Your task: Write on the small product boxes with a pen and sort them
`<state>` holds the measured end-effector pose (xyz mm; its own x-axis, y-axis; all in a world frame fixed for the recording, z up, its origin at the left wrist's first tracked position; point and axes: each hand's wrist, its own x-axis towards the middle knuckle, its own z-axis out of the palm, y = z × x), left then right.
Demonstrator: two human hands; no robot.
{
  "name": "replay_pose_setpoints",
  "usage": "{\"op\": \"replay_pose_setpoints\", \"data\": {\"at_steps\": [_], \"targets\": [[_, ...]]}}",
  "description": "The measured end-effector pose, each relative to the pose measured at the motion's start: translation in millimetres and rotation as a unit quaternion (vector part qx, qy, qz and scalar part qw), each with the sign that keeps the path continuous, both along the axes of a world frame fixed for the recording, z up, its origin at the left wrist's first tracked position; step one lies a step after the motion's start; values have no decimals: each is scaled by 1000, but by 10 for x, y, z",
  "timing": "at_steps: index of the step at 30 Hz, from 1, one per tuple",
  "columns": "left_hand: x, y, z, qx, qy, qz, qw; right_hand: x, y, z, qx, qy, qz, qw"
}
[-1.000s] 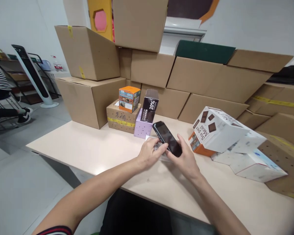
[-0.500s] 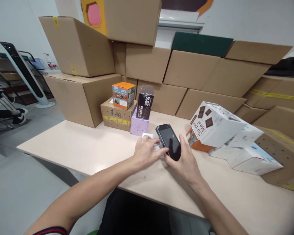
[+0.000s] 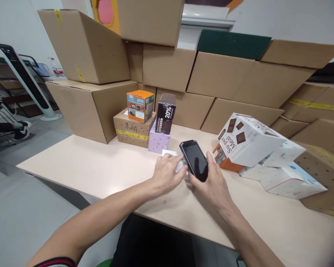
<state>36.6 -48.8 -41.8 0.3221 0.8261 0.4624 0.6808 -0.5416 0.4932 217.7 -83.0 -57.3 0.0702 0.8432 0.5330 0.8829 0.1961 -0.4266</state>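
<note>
In my right hand (image 3: pixel 213 181) is a black smartphone (image 3: pixel 196 161), tilted with its dark screen facing up toward me. The thumb lies at its lower edge and the fingers run along its right side. Directly left of it, my left hand (image 3: pixel 167 172) has its thumb and curled fingers around a small white printed item (image 3: pixel 179 166). This item lies low over the table, partly hidden by the hand and the phone; whether it is a flat box or a label I cannot tell. The left fingertips come close to the phone's left edge.
Past my hands stand a dark box (image 3: pixel 165 115) on a lilac box (image 3: pixel 159 141) and an orange box (image 3: pixel 140 106) on a taped carton (image 3: pixel 133 130). White boxes (image 3: pixel 247 142) lean at right. Large cartons (image 3: pixel 222 76) wall the table's (image 3: pixel 94 163) back. A person's foot (image 3: pixel 22 130) shows far left.
My left thumb has drawn back from the phone's lower left edge toward the white item. The phone stays in my right hand. The camera view has shifted slightly.
</note>
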Motion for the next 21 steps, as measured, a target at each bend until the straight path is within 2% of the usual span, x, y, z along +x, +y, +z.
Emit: {"op": "replay_pose_setpoints", "data": {"at_steps": [21], "targets": [[-14,4,-10,-18,-33,-17,999,10,7,3,3,16,22,1000]]}}
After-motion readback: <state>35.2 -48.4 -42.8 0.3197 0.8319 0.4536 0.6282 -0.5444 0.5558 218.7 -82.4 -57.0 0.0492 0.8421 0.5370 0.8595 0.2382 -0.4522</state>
